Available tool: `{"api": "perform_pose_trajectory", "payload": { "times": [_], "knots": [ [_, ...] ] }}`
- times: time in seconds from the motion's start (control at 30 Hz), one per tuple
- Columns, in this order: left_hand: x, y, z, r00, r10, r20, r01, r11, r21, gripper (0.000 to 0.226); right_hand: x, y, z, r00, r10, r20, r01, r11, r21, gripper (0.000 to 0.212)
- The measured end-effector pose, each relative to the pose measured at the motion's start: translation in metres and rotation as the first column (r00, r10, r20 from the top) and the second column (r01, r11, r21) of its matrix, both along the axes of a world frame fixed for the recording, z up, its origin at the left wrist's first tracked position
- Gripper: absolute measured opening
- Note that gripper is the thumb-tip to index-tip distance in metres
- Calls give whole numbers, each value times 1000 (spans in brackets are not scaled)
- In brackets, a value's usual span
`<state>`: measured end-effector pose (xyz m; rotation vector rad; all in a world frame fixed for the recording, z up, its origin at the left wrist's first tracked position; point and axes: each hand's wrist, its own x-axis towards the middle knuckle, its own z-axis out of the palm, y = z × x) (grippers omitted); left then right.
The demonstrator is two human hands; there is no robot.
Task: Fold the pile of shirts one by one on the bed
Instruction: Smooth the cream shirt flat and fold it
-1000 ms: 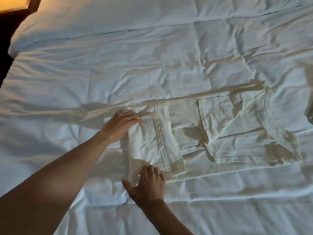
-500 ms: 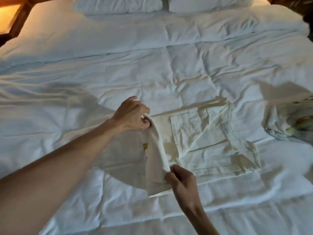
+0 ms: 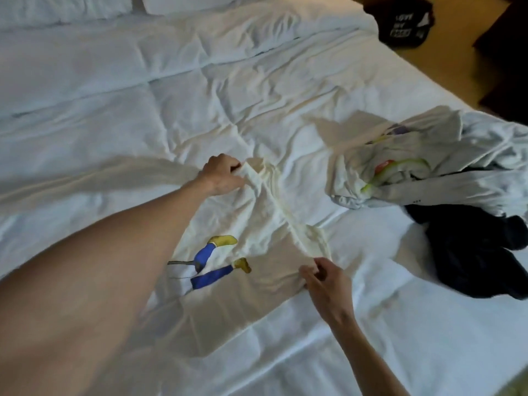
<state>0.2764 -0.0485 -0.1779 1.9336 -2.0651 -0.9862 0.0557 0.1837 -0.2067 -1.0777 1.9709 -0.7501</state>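
Across nearly the whole view lies the bed point(image 3: 171, 81), covered w/ a rumpled white duvet; two pillows point(image 3: 71, 5) sit at its head, top left. On the duvet's near-centre lies the cream shirt point(image 3: 257, 224), partly folded, w/ a blue-and-yellow print point(image 3: 213, 261) showing on the lower left part. One edge of it is raised into a taut ridge running diagonally btwn both hands.

To the right, well apart from the cream shirt, sits the pile of shirts point(image 3: 428, 167): a crumpled white one w/ green, red & purple print on top, a dark navy garment point(image 3: 480, 252) just beside it toward the near edge. Off the bed, top right, a black item w/ white lettering point(image 3: 405, 24) lies on the tan floor point(image 3: 457, 58); lettering too blurred to read.

Left arm reaches in from lower left. Left hand point(image 3: 221, 174) is at the far end of the ridge, fingers point(image 3: 228, 164) curled round the bunched fabric, clenched on it. Right hand point(image 3: 325, 278) is at the near end, thumb & forefinger pinching the shirt edge, other fingers loosely curled below. Both hands are lifted slightly off the duvet w/ the fabric.
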Motion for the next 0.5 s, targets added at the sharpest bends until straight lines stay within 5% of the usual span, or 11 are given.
{"api": "perform_pose_trajectory", "payload": {
  "times": [0.17,0.27,0.33,0.4,0.5],
  "knots": [
    [-21,-15,0,987,154,-49,-159,979,-127,29,-19,-12,-2,974,-224,-25,221,972,-78,8],
    [-47,18,-11,992,94,79,-74,972,-221,52,-32,-14,-16,955,-286,-82,284,958,-41,31],
    [-68,74,-21,1000,22,-15,-25,950,-310,67,-39,-14,-16,959,-282,-40,283,959,8,34],
    [-86,144,-33,993,-92,-67,70,957,-282,74,-46,-15,-15,971,-234,38,231,970,71,38],
    [-100,220,-58,982,-174,66,186,946,-267,94,-55,-26,-16,987,-152,57,140,974,180,54]
  ]
}}
